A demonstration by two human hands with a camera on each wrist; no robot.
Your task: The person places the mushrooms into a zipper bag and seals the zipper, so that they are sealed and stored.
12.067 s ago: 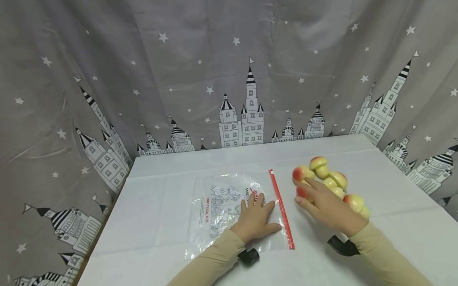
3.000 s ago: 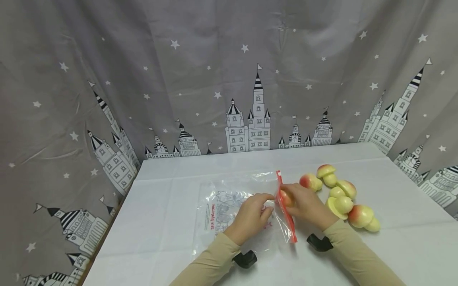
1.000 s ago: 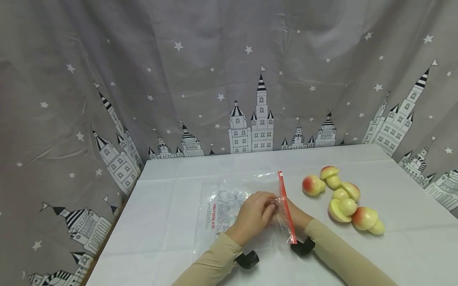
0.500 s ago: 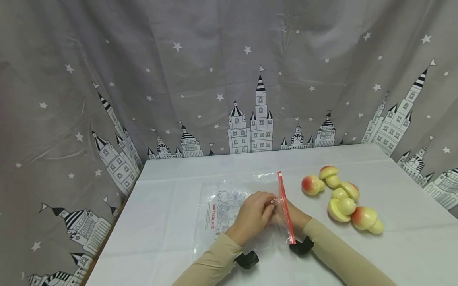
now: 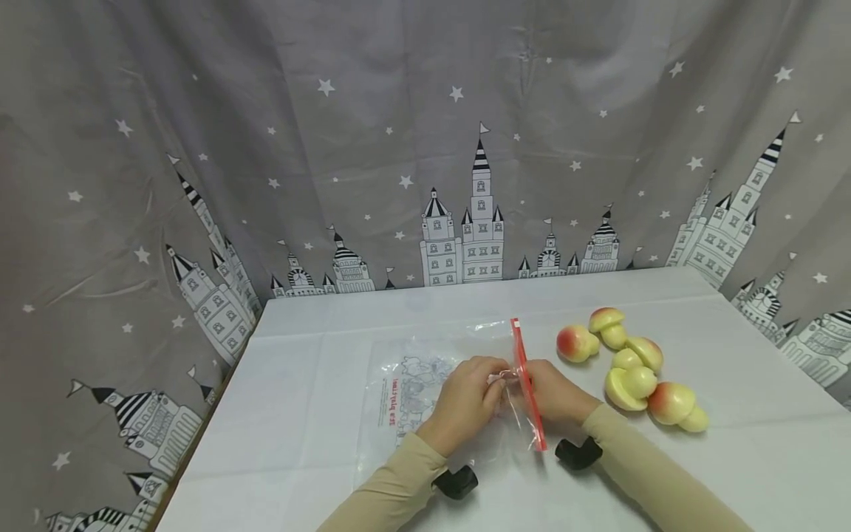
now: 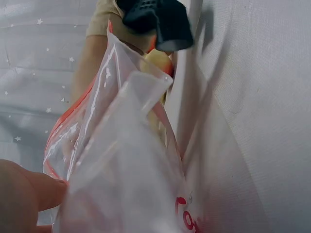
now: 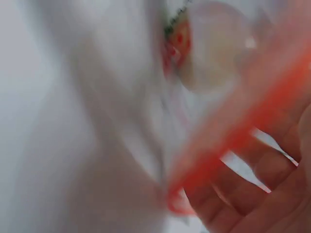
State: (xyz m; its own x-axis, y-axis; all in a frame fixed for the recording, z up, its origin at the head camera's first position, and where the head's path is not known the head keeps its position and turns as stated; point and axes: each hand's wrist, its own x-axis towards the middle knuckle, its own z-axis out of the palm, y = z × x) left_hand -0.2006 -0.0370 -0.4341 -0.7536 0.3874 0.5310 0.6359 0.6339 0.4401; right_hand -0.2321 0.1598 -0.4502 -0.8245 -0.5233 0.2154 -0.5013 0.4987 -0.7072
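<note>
A clear zip bag (image 5: 385, 369) with printed drawings and a red zip strip (image 5: 521, 369) lies on the white table. My left hand (image 5: 462, 406) pinches the film by its mouth; in the left wrist view the lifted plastic stands up beside my left fingers (image 6: 46, 191). My right hand (image 5: 558, 395) is at the strip, its fingertips hidden behind it. In the right wrist view its fingers (image 7: 272, 167) are loosely bent, with nothing seen in them. A pale rounded thing (image 7: 214, 48), probably a toy mushroom, shows blurred through the plastic.
Several yellow toy mushrooms with red-tinged caps (image 5: 575, 343) lie to the right of the bag, some touching. A black camera mount (image 5: 578, 452) sits at each wrist. A grey curtain (image 5: 359, 148) with castles hangs behind the table.
Over the last seconds my right hand goes from the mushrooms into the bag with one of them. In the last half second it draws back rightward toward the strip. My left hand stays at the mouth.
</note>
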